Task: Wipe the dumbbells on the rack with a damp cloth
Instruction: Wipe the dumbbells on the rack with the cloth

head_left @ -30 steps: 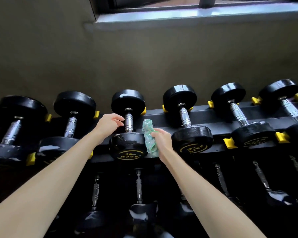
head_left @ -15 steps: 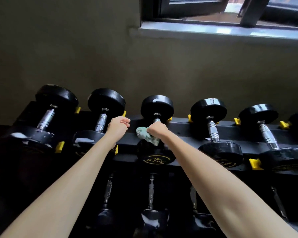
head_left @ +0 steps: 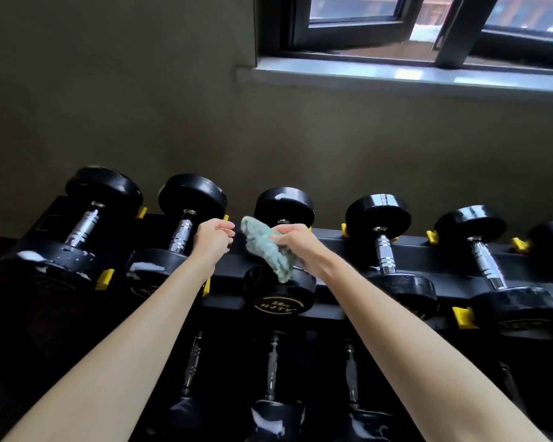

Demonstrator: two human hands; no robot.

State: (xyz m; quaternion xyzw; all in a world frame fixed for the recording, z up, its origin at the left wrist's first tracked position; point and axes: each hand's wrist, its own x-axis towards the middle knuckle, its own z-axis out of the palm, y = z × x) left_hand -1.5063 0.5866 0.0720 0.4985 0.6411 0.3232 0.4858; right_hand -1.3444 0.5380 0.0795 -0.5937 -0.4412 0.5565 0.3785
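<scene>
Your right grip (head_left: 296, 247) clutches the green cloth (head_left: 265, 247) over the handle of the middle dumbbell (head_left: 280, 295) on the rack (head_left: 332, 248). Your left grip (head_left: 213, 239) hovers alongside, loosely curled and holding nothing. The cloth's trailing end could snag, and a hard shove could roll the weight.

Slim forearms (head_left: 125, 346) (both alike) run bare to the left hand (head_left: 213, 237) and right hand (head_left: 302, 248).

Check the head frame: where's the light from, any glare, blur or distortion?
Head view: daylight only from the window top right, wall and lower dumbbells dim; glare patches on the dumbbell heads and chrome handles; cloth in the right hand slightly soft; wide-angle lens stretches the forearms toward the bottom corners.
</scene>
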